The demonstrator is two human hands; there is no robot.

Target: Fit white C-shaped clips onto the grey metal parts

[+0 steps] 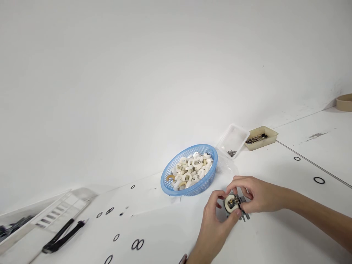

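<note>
Low on the right of the head view, a small grey mechanical part rests on the white table with a cream C-shaped plastic piece set into it. My left hand grips its near left side, thumb in front and fingers behind. From the right, my right hand pinches at the part's top and right edge with thumb and forefinger. Brass-coloured bits show in the middle of the part. Beyond the hands stands a blue basket heaped with white and yellowish C-shaped plastic pieces.
A clear tray with small pins leans beside a cream tray holding dark rings. Loose black rings lie about the table. At left are black-handled pliers and a white bin. A thin rod or cord crosses the right.
</note>
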